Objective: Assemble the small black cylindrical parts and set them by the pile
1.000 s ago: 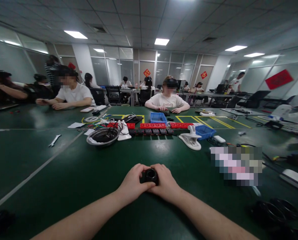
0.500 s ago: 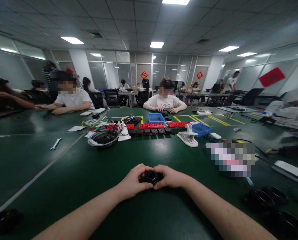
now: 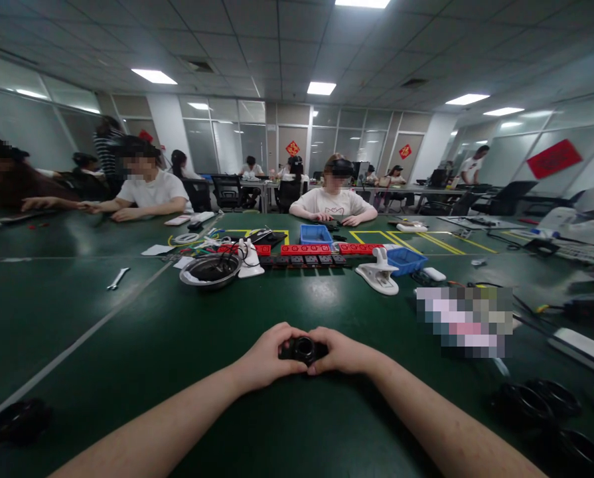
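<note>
The left hand [image 3: 265, 362] is curled around the left side of a small black ring-shaped part [image 3: 302, 348], with its fingers wrapped over the top edge and the thumb pressed against the near side. The right hand [image 3: 344, 353] is closed in the same way around the right side of the part, fingers bent over the top. Both hands grip the part between them; its round opening faces up and toward the camera. The part sits low over the green table [image 3: 127, 345], at the middle of the near edge; whether it touches the surface cannot be told. Both forearms run in from the lower corners and meet at the part, wrists low over the table. Farther back stand a metal bowl [image 3: 210, 271], a white clamp [image 3: 379, 273] and a row of red blocks [image 3: 306, 249].
</note>
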The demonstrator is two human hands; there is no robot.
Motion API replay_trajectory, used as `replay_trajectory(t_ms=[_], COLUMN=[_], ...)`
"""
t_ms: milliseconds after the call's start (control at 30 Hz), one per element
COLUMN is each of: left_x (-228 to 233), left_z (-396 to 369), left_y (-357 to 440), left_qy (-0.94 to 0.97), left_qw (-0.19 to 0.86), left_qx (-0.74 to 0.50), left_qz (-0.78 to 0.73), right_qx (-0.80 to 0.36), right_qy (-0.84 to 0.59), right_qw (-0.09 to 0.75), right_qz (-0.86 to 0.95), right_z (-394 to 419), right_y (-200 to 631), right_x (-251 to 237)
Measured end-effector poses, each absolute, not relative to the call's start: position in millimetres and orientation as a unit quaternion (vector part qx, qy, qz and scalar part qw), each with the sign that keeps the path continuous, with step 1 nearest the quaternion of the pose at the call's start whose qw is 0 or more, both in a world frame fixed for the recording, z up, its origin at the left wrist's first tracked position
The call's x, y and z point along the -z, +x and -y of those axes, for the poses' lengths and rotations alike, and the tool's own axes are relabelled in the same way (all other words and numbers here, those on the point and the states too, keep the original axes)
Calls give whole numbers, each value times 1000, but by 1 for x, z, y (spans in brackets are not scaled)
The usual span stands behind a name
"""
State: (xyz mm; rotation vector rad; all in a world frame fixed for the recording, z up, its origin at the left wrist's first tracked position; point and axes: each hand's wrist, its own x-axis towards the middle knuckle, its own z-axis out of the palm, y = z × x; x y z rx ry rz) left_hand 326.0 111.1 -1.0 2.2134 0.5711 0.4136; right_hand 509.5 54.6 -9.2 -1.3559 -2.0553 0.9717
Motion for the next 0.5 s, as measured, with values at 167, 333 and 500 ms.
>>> replay_trajectory(t_ms=[167, 333, 500], left_x=[1, 3, 5], left_z=[-112, -110, -105], left_y=[328, 329, 333], left_qy=[870, 866, 860], left_qw=[404, 396, 366], left_qx=[-161, -170, -207], left_qz=[-233, -254, -290], right_qx=[-364, -377, -262], right_qy=[-499, -508, -596], right_qw=[250, 266, 267], right_qz=[746, 727, 710], right_z=[-55, -57, -56], right_y=[510, 510, 502], right_x=[9, 16, 24])
